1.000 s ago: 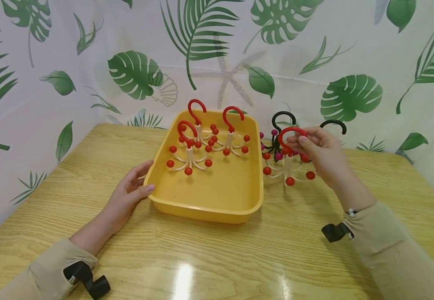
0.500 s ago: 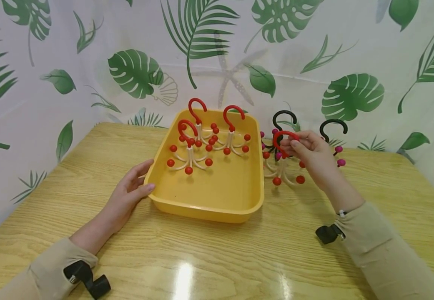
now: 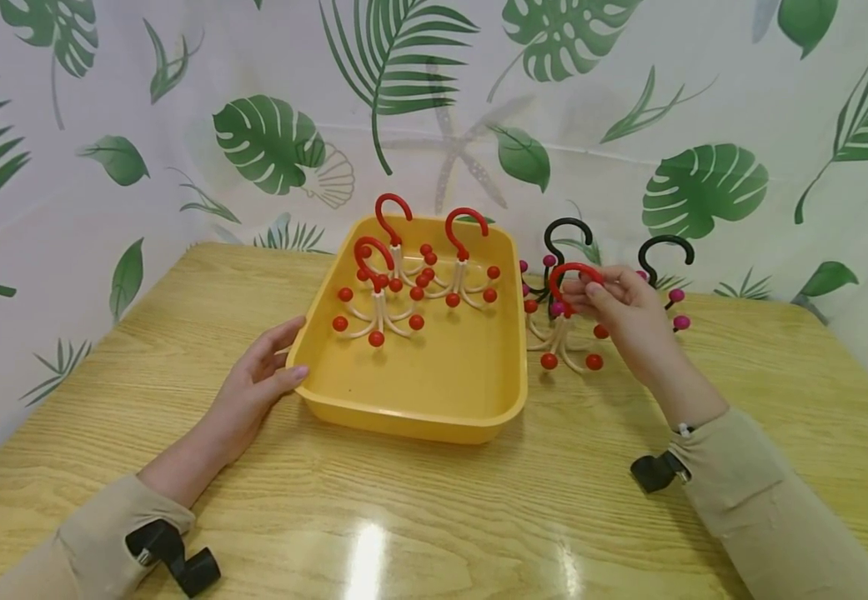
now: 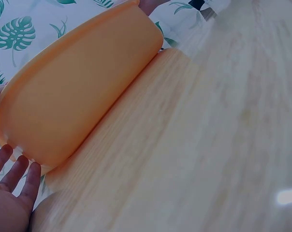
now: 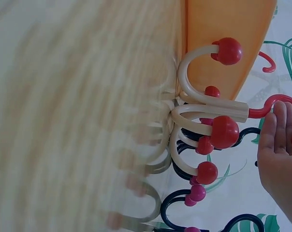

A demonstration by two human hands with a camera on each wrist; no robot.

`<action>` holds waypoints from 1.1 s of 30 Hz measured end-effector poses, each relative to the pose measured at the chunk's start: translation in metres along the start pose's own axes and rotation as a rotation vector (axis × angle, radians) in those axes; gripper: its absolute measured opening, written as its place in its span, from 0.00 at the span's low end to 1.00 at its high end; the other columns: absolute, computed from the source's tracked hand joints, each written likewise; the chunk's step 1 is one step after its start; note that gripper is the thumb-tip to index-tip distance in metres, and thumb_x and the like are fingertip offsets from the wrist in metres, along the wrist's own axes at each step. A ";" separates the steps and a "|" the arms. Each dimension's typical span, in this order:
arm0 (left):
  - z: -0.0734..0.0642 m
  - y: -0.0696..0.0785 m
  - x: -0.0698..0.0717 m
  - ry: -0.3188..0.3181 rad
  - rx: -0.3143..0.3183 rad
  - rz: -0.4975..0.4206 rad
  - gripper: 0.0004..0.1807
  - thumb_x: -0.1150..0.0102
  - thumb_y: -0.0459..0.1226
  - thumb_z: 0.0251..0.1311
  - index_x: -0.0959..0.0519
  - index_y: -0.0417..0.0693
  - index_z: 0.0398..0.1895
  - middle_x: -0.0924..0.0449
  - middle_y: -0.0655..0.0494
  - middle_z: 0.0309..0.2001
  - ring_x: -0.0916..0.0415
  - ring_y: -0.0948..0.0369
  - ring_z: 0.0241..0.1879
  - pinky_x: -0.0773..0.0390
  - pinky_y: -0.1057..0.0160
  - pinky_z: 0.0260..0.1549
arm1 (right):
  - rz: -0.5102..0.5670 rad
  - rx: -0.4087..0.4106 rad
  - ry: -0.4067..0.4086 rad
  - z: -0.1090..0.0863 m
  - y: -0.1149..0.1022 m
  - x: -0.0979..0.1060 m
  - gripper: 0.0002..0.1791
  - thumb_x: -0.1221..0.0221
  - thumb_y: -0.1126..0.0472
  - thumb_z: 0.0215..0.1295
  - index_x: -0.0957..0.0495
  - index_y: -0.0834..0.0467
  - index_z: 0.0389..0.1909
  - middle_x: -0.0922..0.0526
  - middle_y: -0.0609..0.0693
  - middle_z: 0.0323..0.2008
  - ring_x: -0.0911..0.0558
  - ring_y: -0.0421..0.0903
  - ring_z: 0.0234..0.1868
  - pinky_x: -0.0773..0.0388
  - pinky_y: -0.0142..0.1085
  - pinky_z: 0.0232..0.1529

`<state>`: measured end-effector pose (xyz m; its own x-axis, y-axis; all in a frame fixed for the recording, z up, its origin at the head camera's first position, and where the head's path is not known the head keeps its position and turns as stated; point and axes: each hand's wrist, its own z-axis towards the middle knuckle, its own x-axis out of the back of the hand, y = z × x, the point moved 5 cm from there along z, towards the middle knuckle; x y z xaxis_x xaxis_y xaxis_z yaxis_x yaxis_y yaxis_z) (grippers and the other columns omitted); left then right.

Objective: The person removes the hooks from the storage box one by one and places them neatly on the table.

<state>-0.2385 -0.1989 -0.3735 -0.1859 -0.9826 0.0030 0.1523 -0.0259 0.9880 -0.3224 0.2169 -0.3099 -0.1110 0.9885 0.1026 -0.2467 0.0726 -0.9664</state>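
Observation:
My right hand [image 3: 632, 321] pinches the red hook of a cream hook hanger [image 3: 561, 333] with red ball tips. The hanger stands upright beside the right wall of a yellow bin [image 3: 403, 425]; in the right wrist view, its curved arms meet their reflection on the tabletop. My left hand [image 3: 253, 387] rests against the bin's left front corner, thumb at the rim; its fingers [image 4: 30, 181] lie straight along the outer wall in the left wrist view. Inside the bin stand a front hanger [image 3: 378, 312], a back hanger [image 3: 396, 254] and a right hanger [image 3: 460, 275], all cream with red hooks.
Behind my right hand are two black hangers with magenta balls: one with its hook [image 3: 567, 233] near the bin, the other [image 3: 664, 250] farther right, partly hidden. A leaf-print curtain [image 3: 434, 100] backs the glossy wooden table [image 3: 434, 517].
My right hand has moved left and a little down with the cream hanger, closer to the bin, uncovering more of the right black hanger. The left hand and bin stay put.

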 end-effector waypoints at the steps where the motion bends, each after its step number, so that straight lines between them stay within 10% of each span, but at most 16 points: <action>1: 0.000 0.000 0.000 0.001 0.001 0.002 0.33 0.48 0.33 0.67 0.45 0.46 0.73 0.44 0.48 0.66 0.37 0.53 0.58 0.27 0.67 0.50 | -0.001 -0.004 0.002 -0.001 0.000 0.000 0.11 0.49 0.60 0.71 0.32 0.62 0.48 0.16 0.47 0.42 0.17 0.41 0.43 0.25 0.30 0.48; 8: 0.000 0.000 0.000 0.005 0.009 0.010 0.33 0.48 0.34 0.67 0.45 0.46 0.73 0.45 0.48 0.66 0.38 0.53 0.58 0.27 0.68 0.50 | 0.059 0.005 -0.039 -0.003 0.000 0.002 0.10 0.49 0.62 0.71 0.33 0.63 0.48 0.16 0.49 0.42 0.18 0.41 0.44 0.26 0.29 0.49; 24: 0.000 0.002 -0.002 -0.001 0.006 0.004 0.32 0.48 0.34 0.67 0.45 0.45 0.73 0.44 0.48 0.66 0.37 0.52 0.58 0.27 0.67 0.50 | -0.223 -0.056 0.017 -0.006 -0.002 0.007 0.22 0.43 0.53 0.68 0.34 0.55 0.58 0.26 0.46 0.54 0.27 0.40 0.54 0.30 0.25 0.48; 33: 0.000 0.002 -0.001 0.010 0.010 0.006 0.33 0.47 0.33 0.66 0.45 0.45 0.73 0.45 0.47 0.67 0.37 0.53 0.57 0.27 0.68 0.49 | -0.171 0.143 0.178 0.001 -0.047 -0.005 0.27 0.42 0.61 0.67 0.40 0.56 0.64 0.37 0.51 0.63 0.36 0.50 0.64 0.39 0.35 0.64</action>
<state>-0.2384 -0.1981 -0.3714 -0.1753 -0.9845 0.0074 0.1439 -0.0182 0.9894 -0.3109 0.2086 -0.2649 0.1117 0.9721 0.2062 -0.3816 0.2335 -0.8944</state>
